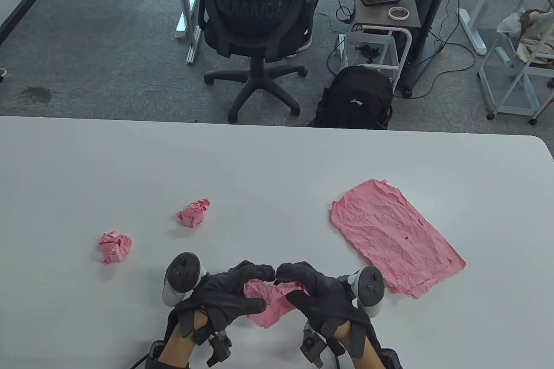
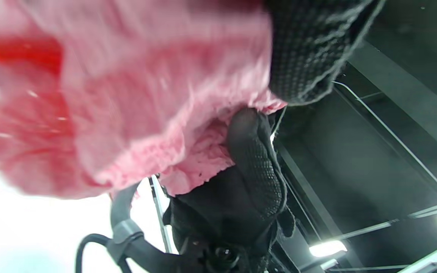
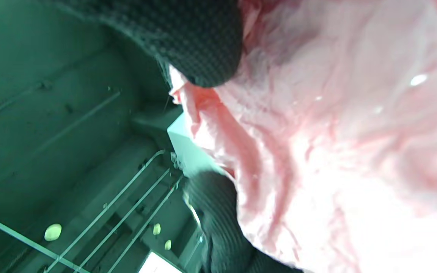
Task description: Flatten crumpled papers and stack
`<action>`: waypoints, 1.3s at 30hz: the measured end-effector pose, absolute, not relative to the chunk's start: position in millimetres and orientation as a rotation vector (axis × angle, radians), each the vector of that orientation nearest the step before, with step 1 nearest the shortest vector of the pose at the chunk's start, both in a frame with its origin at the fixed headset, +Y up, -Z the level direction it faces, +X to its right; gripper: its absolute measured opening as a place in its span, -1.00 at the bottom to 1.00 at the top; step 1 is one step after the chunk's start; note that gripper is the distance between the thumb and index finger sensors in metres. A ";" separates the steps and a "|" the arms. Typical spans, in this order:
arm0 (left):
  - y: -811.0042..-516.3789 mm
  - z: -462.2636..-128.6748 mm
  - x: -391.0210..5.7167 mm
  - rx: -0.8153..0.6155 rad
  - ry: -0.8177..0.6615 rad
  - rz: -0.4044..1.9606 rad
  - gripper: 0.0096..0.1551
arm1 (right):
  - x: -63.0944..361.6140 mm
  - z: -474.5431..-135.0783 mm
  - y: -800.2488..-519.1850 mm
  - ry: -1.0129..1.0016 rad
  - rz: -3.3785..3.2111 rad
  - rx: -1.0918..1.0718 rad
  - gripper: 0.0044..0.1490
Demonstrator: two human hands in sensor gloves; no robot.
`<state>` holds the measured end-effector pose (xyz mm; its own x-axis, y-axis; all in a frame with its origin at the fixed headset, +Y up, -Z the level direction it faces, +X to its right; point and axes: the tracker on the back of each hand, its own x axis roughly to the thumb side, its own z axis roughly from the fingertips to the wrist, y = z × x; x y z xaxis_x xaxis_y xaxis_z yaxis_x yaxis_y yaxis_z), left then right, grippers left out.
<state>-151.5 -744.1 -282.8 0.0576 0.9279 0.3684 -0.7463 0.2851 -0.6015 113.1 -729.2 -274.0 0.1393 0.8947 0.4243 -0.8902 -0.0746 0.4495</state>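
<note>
White table (image 1: 277,161) in an office; both hands, left hand (image 1: 225,295) and right hand (image 1: 320,295), pinch a half-opened pink paper (image 1: 270,306) between them.

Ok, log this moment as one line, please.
phase: unfolding | left hand + right hand: both grip half-opened pink crumpled paper | flattened pink sheet: right, on white table | pink paper balls: left, untouched

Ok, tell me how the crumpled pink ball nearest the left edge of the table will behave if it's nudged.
The crumpled ball looks like thin paper, so it is probably very light and would skid or tumble at a light push. Its lumpy, uneven shape suggests it would not roll far. It would likely squash rather than resist, as the sheet in both hands does.
</note>
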 end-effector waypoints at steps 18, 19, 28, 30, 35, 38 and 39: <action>-746.1 -283.6 -160.1 -0.382 -0.702 0.982 -0.16 | 142.4 -280.4 -729.5 -0.251 1.632 0.540 -0.22; -745.2 -283.3 -161.7 -0.345 -0.652 0.924 -0.21 | 141.5 -280.0 -729.5 -0.254 1.661 0.536 -0.22; -724.1 -281.1 -198.0 0.113 -0.440 1.050 -0.54 | 149.4 -283.9 -739.0 -0.192 2.089 0.368 -0.34; -726.0 -281.2 -200.5 0.090 -0.445 1.129 -0.54 | 146.9 -283.9 -741.3 -0.147 2.073 0.384 -0.41; -724.7 -281.1 -203.3 0.122 -0.394 1.010 -0.52 | 146.1 -284.7 -738.9 -0.138 1.876 0.453 -0.39; -718.5 -277.7 -205.7 0.197 -0.362 0.832 -0.49 | 143.4 -284.2 -738.9 -0.142 1.626 0.511 -0.37; -717.5 -278.5 -205.4 0.204 -0.360 0.811 -0.50 | 141.7 -284.3 -739.3 -0.136 1.575 0.516 -0.35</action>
<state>-205.4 -717.5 -278.5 0.6327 0.6692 0.3896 -0.7378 0.6738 0.0406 141.7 -739.3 -284.3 0.0133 0.9154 0.4024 -0.9707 -0.0847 0.2248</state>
